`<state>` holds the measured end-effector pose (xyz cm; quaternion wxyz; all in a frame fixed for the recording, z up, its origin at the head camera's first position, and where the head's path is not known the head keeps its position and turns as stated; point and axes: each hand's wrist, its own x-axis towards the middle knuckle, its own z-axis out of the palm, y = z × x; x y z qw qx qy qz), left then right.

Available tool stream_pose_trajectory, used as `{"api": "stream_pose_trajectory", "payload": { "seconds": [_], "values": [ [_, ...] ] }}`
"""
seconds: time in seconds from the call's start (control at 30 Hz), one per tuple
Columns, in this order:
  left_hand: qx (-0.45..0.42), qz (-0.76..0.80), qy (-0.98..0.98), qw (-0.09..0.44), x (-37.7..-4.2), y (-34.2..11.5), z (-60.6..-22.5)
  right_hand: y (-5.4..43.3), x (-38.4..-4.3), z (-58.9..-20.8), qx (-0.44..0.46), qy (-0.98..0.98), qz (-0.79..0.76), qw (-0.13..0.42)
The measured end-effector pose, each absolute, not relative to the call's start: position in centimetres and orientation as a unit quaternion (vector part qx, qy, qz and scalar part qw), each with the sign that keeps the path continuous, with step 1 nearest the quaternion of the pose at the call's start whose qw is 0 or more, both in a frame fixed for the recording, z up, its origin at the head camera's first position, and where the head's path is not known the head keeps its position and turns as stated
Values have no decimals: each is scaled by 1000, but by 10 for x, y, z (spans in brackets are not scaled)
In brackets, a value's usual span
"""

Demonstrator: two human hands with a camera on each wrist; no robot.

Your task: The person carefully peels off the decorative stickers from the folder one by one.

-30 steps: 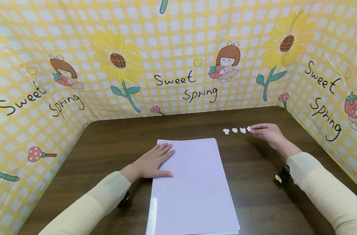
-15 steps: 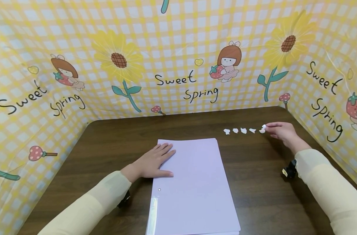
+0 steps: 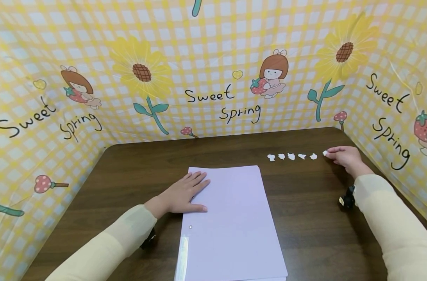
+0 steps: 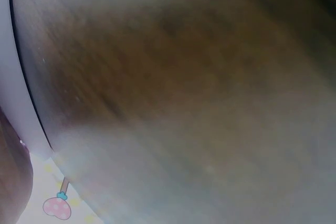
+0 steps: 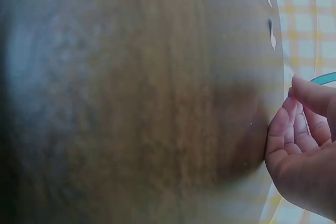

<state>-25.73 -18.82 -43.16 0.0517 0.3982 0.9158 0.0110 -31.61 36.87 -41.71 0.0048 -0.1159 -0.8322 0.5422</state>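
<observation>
My left hand (image 3: 179, 193) rests flat, fingers spread, on the upper left edge of a pale lavender file folder (image 3: 234, 222). The folder lies upright before me, with a small round hole and a clear label strip on its left side. Thumb and fingers of my right hand (image 3: 347, 159) pinch a small white paper scrap (image 3: 325, 153) at the far right of the table. To its left, several torn white scraps (image 3: 291, 156) lie in a row. The right wrist view shows that hand (image 5: 307, 140) with two scraps (image 5: 272, 36) above it.
A dark brown wooden table (image 3: 143, 160) bears everything. Yellow checked cloth (image 3: 213, 58) with printed flowers and figures hangs along the back and both sides. The left wrist view is mostly blurred tabletop, with the folder's edge (image 4: 23, 103) at its left.
My right hand has moved right along the row. Two more scraps now lie spaced out behind it, and it pinches another at the right end. My left hand has stayed put.
</observation>
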Motion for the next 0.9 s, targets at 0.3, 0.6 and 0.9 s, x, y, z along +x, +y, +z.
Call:
{"api": "stream_pose_trajectory", "payload": {
  "seconds": [0.3, 0.6, 0.9],
  "values": [
    [399, 13, 915, 50, -257, -188, -430, 372, -321, -419, -106, -852, 513, -6],
    [403, 11, 914, 49, -257, -186, -430, 371, -324, -423, -120, -871, 476, -4],
    [407, 12, 912, 45, -256, -186, -428, 368, -325, -424, -113, -892, 437, 14]
  ]
}}
